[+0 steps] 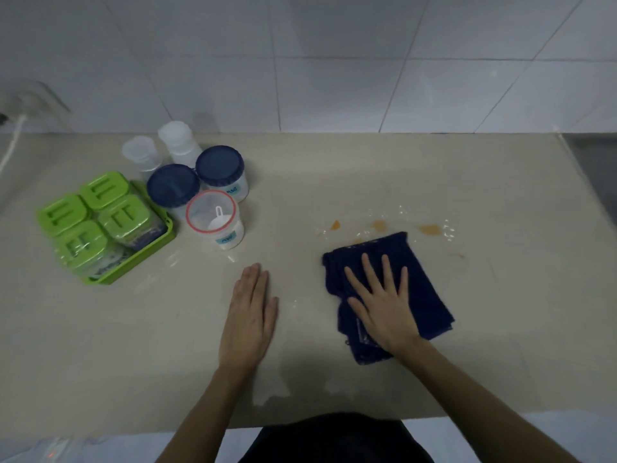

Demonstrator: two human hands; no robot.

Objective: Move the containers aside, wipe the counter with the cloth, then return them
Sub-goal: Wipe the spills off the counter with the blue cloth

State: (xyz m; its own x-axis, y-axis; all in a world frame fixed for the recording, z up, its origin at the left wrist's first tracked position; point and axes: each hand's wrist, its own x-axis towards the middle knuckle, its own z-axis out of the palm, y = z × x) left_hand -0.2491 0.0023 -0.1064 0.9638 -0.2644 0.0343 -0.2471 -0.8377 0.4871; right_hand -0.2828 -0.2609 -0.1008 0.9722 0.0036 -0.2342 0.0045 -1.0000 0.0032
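Observation:
A dark blue cloth lies folded on the beige counter, right of centre. My right hand presses flat on it, fingers spread. My left hand rests flat on the bare counter to the cloth's left, holding nothing. Orange stains and wet streaks sit just beyond the cloth's far edge. The containers stand grouped at the left: two blue-lidded jars, a clear red-rimmed jar with a scoop, two white translucent jars, and a green tray of green-lidded boxes.
A white tiled wall rises behind the counter. The counter's front edge runs just before my body. A white cable hangs at the far left. The counter's right end drops off near a grey area.

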